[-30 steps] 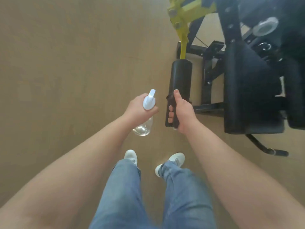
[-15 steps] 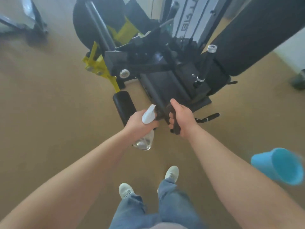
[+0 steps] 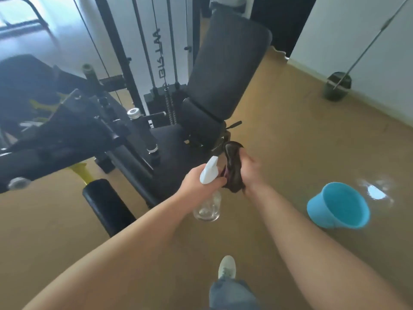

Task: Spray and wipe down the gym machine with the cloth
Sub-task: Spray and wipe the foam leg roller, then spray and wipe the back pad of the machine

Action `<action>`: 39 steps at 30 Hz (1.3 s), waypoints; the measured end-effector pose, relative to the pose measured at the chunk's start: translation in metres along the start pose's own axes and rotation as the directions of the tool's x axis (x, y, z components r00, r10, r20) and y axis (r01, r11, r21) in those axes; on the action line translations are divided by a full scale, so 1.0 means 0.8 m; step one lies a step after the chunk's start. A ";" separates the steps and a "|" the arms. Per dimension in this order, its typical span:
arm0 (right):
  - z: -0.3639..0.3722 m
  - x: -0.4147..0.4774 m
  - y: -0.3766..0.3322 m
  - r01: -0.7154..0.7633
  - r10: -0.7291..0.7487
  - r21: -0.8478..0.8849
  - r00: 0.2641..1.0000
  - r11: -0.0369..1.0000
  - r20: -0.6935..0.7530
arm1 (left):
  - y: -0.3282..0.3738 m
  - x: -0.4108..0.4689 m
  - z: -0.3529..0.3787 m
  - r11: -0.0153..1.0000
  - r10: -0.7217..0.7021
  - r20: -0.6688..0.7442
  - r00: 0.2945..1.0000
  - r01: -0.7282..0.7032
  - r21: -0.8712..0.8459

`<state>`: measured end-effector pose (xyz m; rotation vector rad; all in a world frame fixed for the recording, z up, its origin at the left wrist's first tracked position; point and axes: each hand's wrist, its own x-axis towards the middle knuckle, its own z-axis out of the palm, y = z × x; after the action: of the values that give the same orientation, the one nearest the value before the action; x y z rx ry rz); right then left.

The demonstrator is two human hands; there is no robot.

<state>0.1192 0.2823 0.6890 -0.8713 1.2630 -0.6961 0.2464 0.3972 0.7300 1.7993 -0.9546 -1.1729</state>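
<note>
Black padded gym machine (image 3: pixel 223 74) stands on the tan floor (image 3: pixel 290 135), a round blue plastic bucket (image 3: pixel 337 206) to its right. Before its seat both arms reach forward: left hand (image 3: pixel 196 185) fingers wrapped round a clear spray bottle (image 3: pixel 209 174) with white trigger, right hand (image 3: pixel 251 171) fingers clenched on a crumpled dark cloth (image 3: pixel 232 166)
</note>
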 end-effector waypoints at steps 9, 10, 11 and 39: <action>-0.099 0.081 -0.138 -0.074 0.063 0.057 0.984 0.996 0.169 | 0.137 0.114 0.096 0.976 0.092 0.135 0.987 -0.063 -0.210; -0.101 0.088 -0.146 -0.015 0.007 0.047 0.984 0.999 0.180 | 0.143 0.124 0.098 0.971 0.091 0.159 0.983 -0.052 -0.235; -0.102 0.096 -0.156 0.034 -0.039 0.029 0.979 0.999 0.199 | 0.150 0.137 0.102 0.966 0.097 0.158 0.983 -0.055 -0.251; -0.009 0.385 -0.385 0.476 -0.188 -0.437 0.811 0.763 0.555 | 0.311 0.507 0.030 0.928 -0.085 -0.036 0.996 0.066 -0.367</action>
<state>0.1752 -0.1364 0.7968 -1.6937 0.8473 -0.3348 0.3001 -0.0715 0.7977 1.5659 -0.5931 -1.2531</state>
